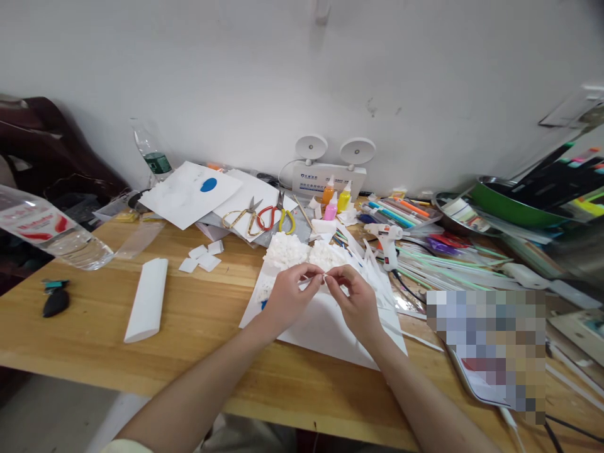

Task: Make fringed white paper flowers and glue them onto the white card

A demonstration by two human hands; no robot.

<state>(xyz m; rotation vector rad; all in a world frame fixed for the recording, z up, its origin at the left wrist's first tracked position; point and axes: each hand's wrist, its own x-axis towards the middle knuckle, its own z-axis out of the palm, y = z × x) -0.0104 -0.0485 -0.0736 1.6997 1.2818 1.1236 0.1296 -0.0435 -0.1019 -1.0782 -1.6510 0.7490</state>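
Note:
My left hand [293, 301] and my right hand [353, 301] meet over a white sheet [325, 343]. Both are closed in a pinch, fingertips almost touching, on a small white piece [324, 279] that looks like paper. Just behind my fingers sit two fluffy heaps of white bits, the left heap [285, 250] and the right heap [328, 253]. White paper strips [372, 270] lie to the right of them. A bit of blue shows beside my left wrist.
Behind are gold scissors [245, 217], red-handled pliers [268, 217], yellow-handled scissors [286, 220] and small paint bottles [331, 206]. A glue gun [388, 245] stands at right, near a blurred tablet [481, 384]. To the left lie paper squares [207, 261], a white roll [147, 301] and a water bottle [51, 229].

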